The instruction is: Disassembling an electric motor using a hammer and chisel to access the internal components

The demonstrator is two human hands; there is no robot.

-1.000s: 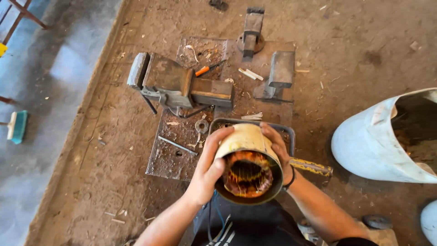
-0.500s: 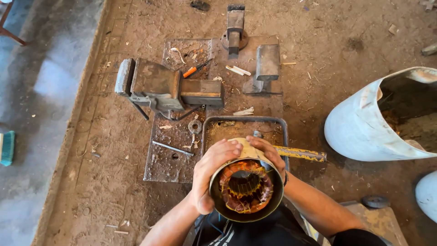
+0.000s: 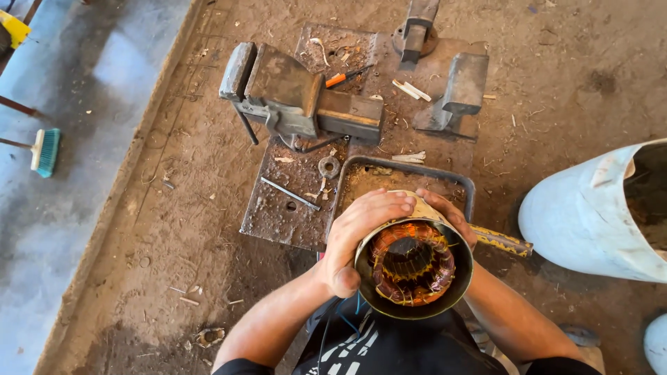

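Observation:
Both of my hands hold a round motor stator (image 3: 413, 264), a metal shell with copper windings showing inside its open end, which faces up at the camera. My left hand (image 3: 358, 232) wraps over its top and left side, thumb down near the rim. My right hand (image 3: 451, 217) grips the far right side, mostly hidden behind the shell. The stator is held above the near edge of a shallow rusty metal tray (image 3: 403, 173) on the dirt floor.
A heavy bench vise (image 3: 295, 101) sits on a steel plate (image 3: 285, 205) ahead, with a small anvil block (image 3: 462, 87) and another metal fixture (image 3: 417, 31) behind. A pale blue drum (image 3: 597, 212) lies at right. A yellow-handled tool (image 3: 501, 242) pokes out under the stator. A broom (image 3: 45, 151) lies at left.
The stator has been tipped and drawn toward me, so its open end with the windings now faces the camera. Both hands kept their grip, and the view has moved closer.

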